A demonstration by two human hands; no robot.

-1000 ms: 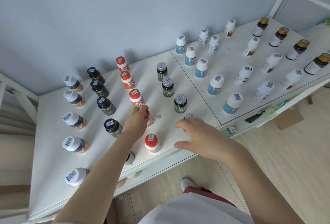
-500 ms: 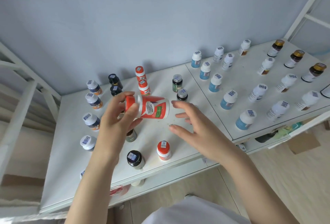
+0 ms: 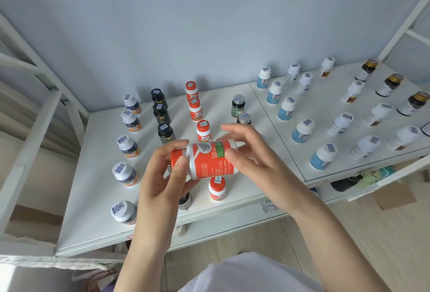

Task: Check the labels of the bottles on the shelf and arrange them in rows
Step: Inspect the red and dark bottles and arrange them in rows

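Sideways, both hands (image 3: 162, 175) (image 3: 253, 159) hold the red bottle (image 3: 209, 161) above the shelf (image 3: 93, 198).

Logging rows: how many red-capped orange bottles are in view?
5 bottles: three lined up toward the wall, one held sideways by both hands, one near the front edge; hands may hide more.

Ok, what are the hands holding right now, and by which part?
One orange bottle, turned sideways above the shelf: the left hand grips its cap end, the right hand pinches its base end.
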